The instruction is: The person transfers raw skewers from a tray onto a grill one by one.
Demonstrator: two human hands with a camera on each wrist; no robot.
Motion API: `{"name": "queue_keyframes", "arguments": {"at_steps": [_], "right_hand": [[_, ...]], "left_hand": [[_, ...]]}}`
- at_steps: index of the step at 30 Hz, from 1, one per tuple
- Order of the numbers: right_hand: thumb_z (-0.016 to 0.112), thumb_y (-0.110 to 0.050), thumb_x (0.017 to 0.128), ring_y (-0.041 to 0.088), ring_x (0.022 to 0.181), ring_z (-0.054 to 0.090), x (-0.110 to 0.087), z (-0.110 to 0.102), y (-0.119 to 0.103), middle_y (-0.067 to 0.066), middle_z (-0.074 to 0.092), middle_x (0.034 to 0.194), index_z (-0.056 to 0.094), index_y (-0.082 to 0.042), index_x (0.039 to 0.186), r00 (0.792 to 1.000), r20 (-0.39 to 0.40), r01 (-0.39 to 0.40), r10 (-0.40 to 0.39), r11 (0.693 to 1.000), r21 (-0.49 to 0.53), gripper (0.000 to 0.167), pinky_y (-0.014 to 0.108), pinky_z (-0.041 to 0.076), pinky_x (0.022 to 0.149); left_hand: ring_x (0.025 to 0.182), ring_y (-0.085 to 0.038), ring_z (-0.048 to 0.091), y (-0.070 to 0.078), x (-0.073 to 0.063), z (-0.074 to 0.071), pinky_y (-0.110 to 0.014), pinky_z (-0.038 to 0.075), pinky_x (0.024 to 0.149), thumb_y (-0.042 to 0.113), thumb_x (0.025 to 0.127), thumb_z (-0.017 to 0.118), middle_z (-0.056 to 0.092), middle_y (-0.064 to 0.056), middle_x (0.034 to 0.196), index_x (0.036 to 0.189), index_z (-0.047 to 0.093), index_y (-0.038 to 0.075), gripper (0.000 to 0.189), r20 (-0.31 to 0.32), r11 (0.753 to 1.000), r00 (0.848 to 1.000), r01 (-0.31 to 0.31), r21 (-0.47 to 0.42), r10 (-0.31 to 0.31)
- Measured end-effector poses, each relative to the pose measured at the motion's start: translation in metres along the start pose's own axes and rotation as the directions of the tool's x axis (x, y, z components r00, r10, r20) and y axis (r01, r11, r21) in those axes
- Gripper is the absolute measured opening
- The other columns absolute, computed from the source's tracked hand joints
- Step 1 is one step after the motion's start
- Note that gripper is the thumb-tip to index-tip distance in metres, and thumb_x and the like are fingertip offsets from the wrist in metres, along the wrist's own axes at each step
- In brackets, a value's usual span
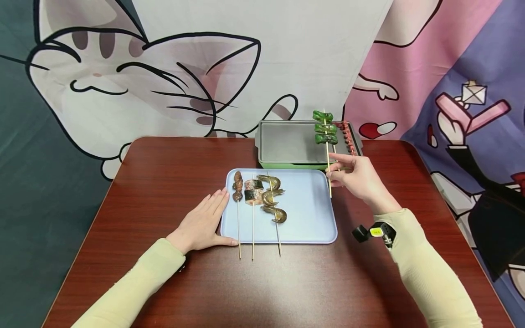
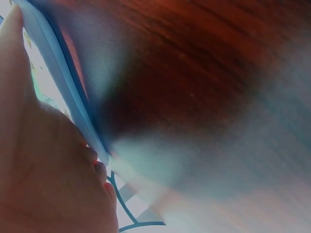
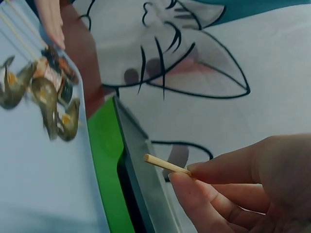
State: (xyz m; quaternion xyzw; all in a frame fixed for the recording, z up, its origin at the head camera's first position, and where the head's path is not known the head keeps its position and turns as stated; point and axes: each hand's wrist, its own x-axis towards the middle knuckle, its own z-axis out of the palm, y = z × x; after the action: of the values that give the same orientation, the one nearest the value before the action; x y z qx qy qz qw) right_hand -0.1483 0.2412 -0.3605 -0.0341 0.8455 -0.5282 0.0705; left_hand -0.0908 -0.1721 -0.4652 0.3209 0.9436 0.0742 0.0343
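My right hand [image 1: 354,177] pinches the wooden stick of a green pepper skewer [image 1: 326,128] between thumb and fingers. Its several pepper pieces are over the right part of a grey grill pan [image 1: 287,141] with a green base. In the right wrist view, the stick's lower end [image 3: 165,164] juts past the fingertips. My left hand [image 1: 205,223] rests at the left edge of a pale blue tray [image 1: 307,209], fingers extended and thumb spread. Beside it on the tray lie a brown meat skewer [image 1: 237,187], a dark-skinned fish skewer [image 1: 253,191] and a shrimp skewer [image 1: 271,198].
A skewer of small red pieces [image 1: 348,138] lies along the pan's right side. The skewer sticks on the tray overhang its front edge. Tray and pan stand on a brown wooden table [image 1: 184,282], with a printed cat cloth [image 1: 164,82] behind.
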Motion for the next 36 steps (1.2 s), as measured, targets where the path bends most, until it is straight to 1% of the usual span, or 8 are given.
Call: {"name": "queue_keyframes", "arguments": {"at_steps": [3, 5, 10, 16, 18, 24, 32, 36], "right_hand": [[0.068, 0.003, 0.093, 0.024, 0.078, 0.075, 0.009, -0.004, 0.002, 0.024, 0.069, 0.101, 0.055, 0.001, 0.145, 0.999, 0.004, -0.033, 0.033, 0.999, -0.034, 0.054, 0.029, 0.061, 0.063], [0.068, 0.001, 0.094, 0.021, 0.078, 0.074, 0.015, -0.005, 0.004, 0.024, 0.069, 0.102, 0.054, 0.001, 0.146, 0.998, 0.013, -0.059, 0.060, 0.997, -0.050, 0.053, 0.031, 0.061, 0.066], [0.066, 0.001, 0.096, 0.020, 0.079, 0.073, 0.030, -0.006, 0.013, 0.024, 0.069, 0.102, 0.053, 0.005, 0.145, 0.992, 0.042, -0.114, 0.117, 0.991, -0.063, 0.051, 0.036, 0.062, 0.075], [0.065, 0.000, 0.097, 0.030, 0.085, 0.074, 0.041, -0.003, 0.017, 0.026, 0.069, 0.103, 0.053, 0.007, 0.144, 0.985, 0.049, -0.157, 0.163, 0.981, -0.112, 0.049, 0.035, 0.061, 0.075], [0.064, 0.000, 0.097, 0.031, 0.086, 0.074, 0.043, -0.001, 0.017, 0.025, 0.069, 0.101, 0.053, 0.007, 0.144, 0.985, 0.049, -0.159, 0.166, 0.979, -0.131, 0.048, 0.036, 0.061, 0.076], [0.060, 0.001, 0.097, 0.028, 0.085, 0.074, 0.047, 0.000, 0.015, 0.021, 0.068, 0.099, 0.054, 0.008, 0.143, 0.985, 0.034, -0.159, 0.168, 0.971, -0.178, 0.046, 0.038, 0.061, 0.077], [0.062, 0.000, 0.097, 0.027, 0.084, 0.075, 0.052, 0.001, 0.018, 0.019, 0.068, 0.097, 0.055, 0.007, 0.142, 0.985, 0.020, -0.161, 0.170, 0.962, -0.219, 0.047, 0.040, 0.061, 0.077], [0.062, -0.001, 0.096, 0.025, 0.081, 0.075, 0.053, 0.002, 0.020, 0.018, 0.069, 0.099, 0.057, 0.006, 0.141, 0.984, 0.004, -0.170, 0.176, 0.953, -0.250, 0.047, 0.040, 0.062, 0.075]], "left_hand": [[0.151, -0.036, 0.021, -0.001, 0.000, 0.002, -0.047, 0.019, 0.122, 0.083, 0.077, 0.064, 0.021, -0.024, 0.164, 0.156, 0.028, -0.010, 0.127, -0.010, 1.000, 1.000, -0.003, -0.001, 0.003], [0.151, -0.036, 0.022, -0.002, 0.000, 0.004, -0.048, 0.020, 0.122, 0.083, 0.077, 0.063, 0.021, -0.024, 0.164, 0.156, 0.028, -0.010, 0.127, -0.022, 1.000, 1.000, -0.008, 0.000, 0.008], [0.151, -0.036, 0.022, -0.002, 0.000, 0.003, -0.048, 0.020, 0.122, 0.083, 0.077, 0.063, 0.021, -0.024, 0.164, 0.156, 0.028, -0.010, 0.127, -0.019, 1.000, 1.000, -0.007, -0.001, 0.007], [0.151, -0.037, 0.022, -0.006, -0.001, 0.009, -0.048, 0.021, 0.121, 0.087, 0.078, 0.057, 0.021, -0.024, 0.164, 0.156, 0.028, -0.010, 0.127, -0.032, 1.000, 0.999, -0.014, -0.004, 0.014], [0.151, -0.036, 0.021, -0.006, -0.001, 0.009, -0.048, 0.020, 0.122, 0.088, 0.078, 0.054, 0.020, -0.024, 0.164, 0.156, 0.027, -0.010, 0.127, -0.023, 1.000, 1.000, -0.010, 0.003, 0.011], [0.151, -0.037, 0.021, -0.002, -0.001, 0.002, -0.048, 0.020, 0.121, 0.084, 0.078, 0.061, 0.021, -0.024, 0.164, 0.156, 0.028, -0.010, 0.126, -0.010, 1.000, 1.000, 0.000, -0.020, 0.000], [0.150, -0.038, 0.023, -0.001, -0.001, 0.001, -0.049, 0.022, 0.121, 0.081, 0.078, 0.065, 0.022, -0.025, 0.164, 0.155, 0.029, -0.011, 0.125, -0.023, 1.000, 1.000, -0.005, -0.017, 0.004], [0.150, -0.037, 0.022, 0.000, -0.001, -0.001, -0.049, 0.022, 0.121, 0.081, 0.077, 0.065, 0.021, -0.025, 0.164, 0.155, 0.028, -0.010, 0.126, -0.014, 1.000, 1.000, -0.001, -0.017, 0.001]]}}
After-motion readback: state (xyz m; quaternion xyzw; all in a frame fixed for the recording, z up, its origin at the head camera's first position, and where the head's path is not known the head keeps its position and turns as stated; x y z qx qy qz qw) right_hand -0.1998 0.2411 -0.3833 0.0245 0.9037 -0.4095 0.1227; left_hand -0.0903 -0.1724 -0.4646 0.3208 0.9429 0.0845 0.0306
